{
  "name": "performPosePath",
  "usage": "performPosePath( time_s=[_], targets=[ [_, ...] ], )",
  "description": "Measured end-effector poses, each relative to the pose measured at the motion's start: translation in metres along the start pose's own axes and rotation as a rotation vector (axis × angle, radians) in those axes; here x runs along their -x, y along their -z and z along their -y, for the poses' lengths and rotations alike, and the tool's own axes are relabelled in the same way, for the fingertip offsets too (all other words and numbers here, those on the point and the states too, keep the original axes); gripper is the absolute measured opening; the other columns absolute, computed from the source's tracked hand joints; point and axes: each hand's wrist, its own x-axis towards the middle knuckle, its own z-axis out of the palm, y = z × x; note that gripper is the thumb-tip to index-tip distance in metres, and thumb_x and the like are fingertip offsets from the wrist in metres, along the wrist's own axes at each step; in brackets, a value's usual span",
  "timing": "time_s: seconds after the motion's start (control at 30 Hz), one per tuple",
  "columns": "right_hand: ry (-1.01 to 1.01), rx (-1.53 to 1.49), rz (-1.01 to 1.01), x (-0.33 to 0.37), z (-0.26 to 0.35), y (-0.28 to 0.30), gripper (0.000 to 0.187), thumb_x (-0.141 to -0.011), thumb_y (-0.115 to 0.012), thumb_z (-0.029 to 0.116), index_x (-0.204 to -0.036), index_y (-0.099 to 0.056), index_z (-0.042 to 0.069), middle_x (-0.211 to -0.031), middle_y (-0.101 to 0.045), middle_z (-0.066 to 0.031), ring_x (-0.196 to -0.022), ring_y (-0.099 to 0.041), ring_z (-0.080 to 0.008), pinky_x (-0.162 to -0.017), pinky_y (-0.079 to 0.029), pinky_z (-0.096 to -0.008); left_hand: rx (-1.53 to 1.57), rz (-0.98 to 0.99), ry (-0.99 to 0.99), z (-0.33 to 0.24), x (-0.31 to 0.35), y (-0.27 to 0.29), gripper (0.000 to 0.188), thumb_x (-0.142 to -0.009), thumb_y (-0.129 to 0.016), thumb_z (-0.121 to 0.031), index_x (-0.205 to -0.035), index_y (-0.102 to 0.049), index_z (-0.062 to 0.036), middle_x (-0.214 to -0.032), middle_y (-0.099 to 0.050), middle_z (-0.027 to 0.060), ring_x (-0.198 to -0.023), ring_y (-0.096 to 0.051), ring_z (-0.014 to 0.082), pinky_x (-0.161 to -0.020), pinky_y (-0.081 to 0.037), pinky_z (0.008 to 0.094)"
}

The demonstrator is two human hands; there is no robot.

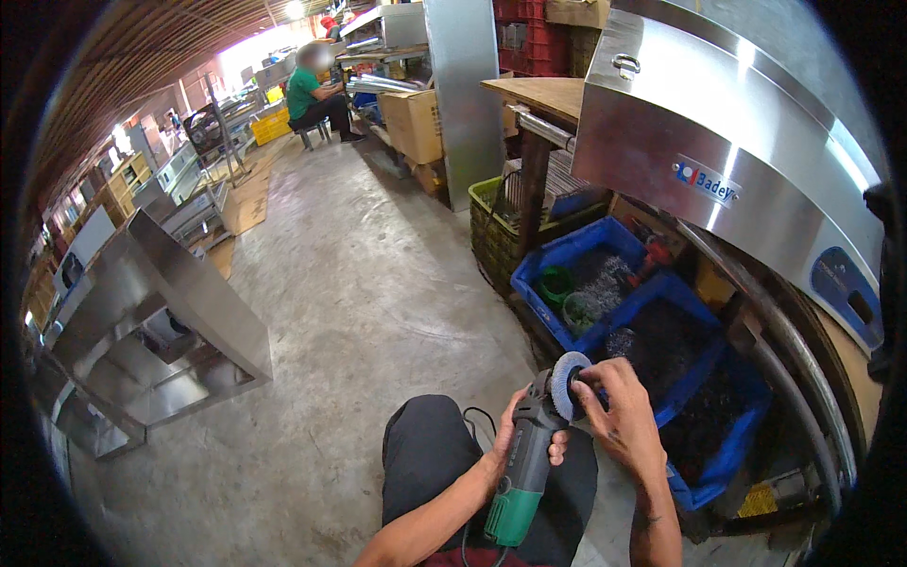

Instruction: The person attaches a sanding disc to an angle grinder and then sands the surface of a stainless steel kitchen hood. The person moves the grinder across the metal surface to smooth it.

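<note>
A green and dark grey angle grinder (522, 480) rests across my lap with its head pointing away from me. My left hand (511, 430) is wrapped round its body just behind the head, fingertips showing on the right side. A pale round abrasive disc (565, 386) sits on the grinder's head, standing nearly edge-on to me. My right hand (619, 418) is at the disc's centre, thumb and fingers pinched on a small dark disc nut (575, 379) that is mostly hidden by the fingers. A black cord (480, 412) loops behind the grinder.
Blue plastic bins (694, 354) holding small dark parts stand at my right, beside an olive crate (489, 231). Above them, a large stainless steel housing (699, 113) lies on a workbench (543, 94). Steel hoods (203, 321) stand at left. A seated person (304, 99) is far ahead.
</note>
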Motion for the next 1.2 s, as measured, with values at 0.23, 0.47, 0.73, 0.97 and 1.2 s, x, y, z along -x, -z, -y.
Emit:
performPosePath(
  time_s=[0.23,0.47,0.73,0.97,1.2],
  targets=[
    [0.207,-0.042,0.07,0.0,-0.008,0.0,0.022,-0.097,-0.074,-0.004,-0.118,-0.071,0.002,-0.12,-0.068,-0.0161,-0.113,-0.067,-0.0398,-0.099,-0.055,-0.0496,0.009,-0.004,0.018,0.001,0.0,0.005,0.08,-0.105,-0.046,-0.084,-0.128,-0.069,-0.0113,-0.095,-0.062,0.015,-0.078,-0.061,0.0278,-0.075,-0.054,0.0423],
    [-0.042,-0.248,0.026,0.009,-0.014,0.009,0.023,-0.103,-0.073,0.0,-0.126,-0.071,0.002,-0.114,-0.069,-0.0102,-0.103,-0.068,-0.0266,-0.092,-0.056,-0.0403,0.088,0.013,0.073,0.002,0.0,0.017,0.088,-0.102,-0.048,-0.087,-0.141,-0.062,-0.009,-0.098,-0.059,0.0136,-0.081,-0.059,0.0267,-0.077,-0.051,0.0439],
    [-0.696,-1.629,-0.342,0.009,-0.091,-0.013,0.029,-0.109,-0.064,0.028,-0.112,-0.069,0.0,-0.1,-0.062,-0.0072,-0.088,-0.056,-0.0184,-0.074,-0.048,-0.0325,0.082,0.058,0.048,0.003,-0.003,0.007,0.085,-0.104,-0.044,-0.083,-0.141,-0.06,-0.0079,-0.093,-0.058,0.0133,-0.077,-0.059,0.0248,-0.074,-0.051,0.0412],
    [-0.524,-0.71,0.074,0.0,-0.058,-0.024,0.04,-0.11,-0.076,0.047,-0.11,-0.075,0.007,-0.096,-0.066,0.0044,-0.085,-0.053,-0.0074,-0.074,-0.042,-0.0252,0.054,0.015,0.031,0.002,0.004,0.009,0.086,-0.104,-0.047,-0.085,-0.143,-0.06,-0.0095,-0.093,-0.057,0.0104,-0.077,-0.058,0.0227,-0.074,-0.052,0.0393],
    [-0.594,-1.107,-0.321,0.031,-0.054,-0.023,0.035,-0.109,-0.076,0.049,-0.108,-0.075,0.014,-0.089,-0.063,0.0083,-0.075,-0.047,-0.0031,-0.064,-0.035,-0.0259,-0.289,-0.595,-0.105,-0.012,0.009,-0.026,0.097,-0.096,-0.049,-0.097,-0.124,-0.061,-0.0052,-0.093,-0.068,0.0179,-0.068,-0.066,0.03,-0.062,-0.059,0.0471]
  ],
)
